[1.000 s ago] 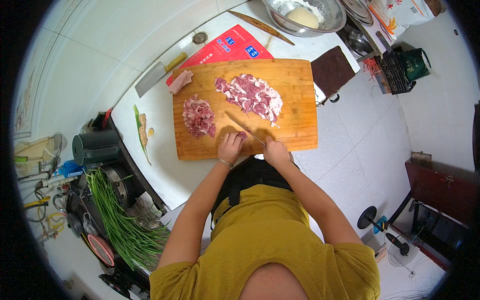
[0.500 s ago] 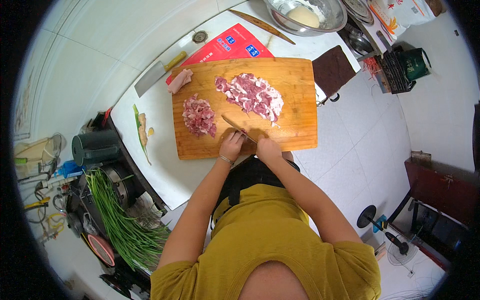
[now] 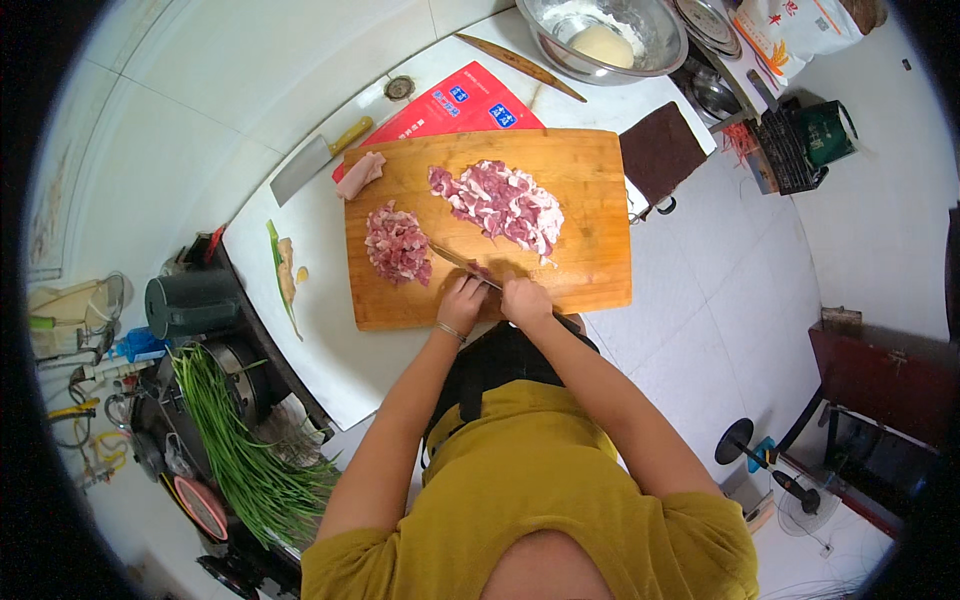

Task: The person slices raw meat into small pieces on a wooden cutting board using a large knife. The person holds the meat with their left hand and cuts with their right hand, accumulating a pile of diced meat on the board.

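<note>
My right hand [image 3: 526,300] is closed round the handle of a kitchen knife [image 3: 447,254], whose blade slants up and left across the near part of the wooden cutting board [image 3: 590,245]. Beside the blade, my left hand [image 3: 463,303] presses with bent fingers on a small piece of meat [image 3: 480,269], mostly hidden by knife and fingers. Just beyond the knife tip lies a pile of diced raw meat [image 3: 397,244]. Farther back on the board spreads a larger heap of sliced, fatty raw meat [image 3: 500,205]. A pale chunk of meat [image 3: 361,176] sits at the far left corner.
A cleaver [image 3: 303,170] and a red sheet [image 3: 450,105] lie behind the board. Ginger [image 3: 286,265] with a green stalk is left of it. A metal bowl [image 3: 655,45] with dough stands at the back; green stalks [image 3: 235,440] are piled at lower left.
The knife blade has shifted left relative to the board, its tip now nearer the diced pile. My right hand has come closer to my left. The whole view has shifted slightly.
</note>
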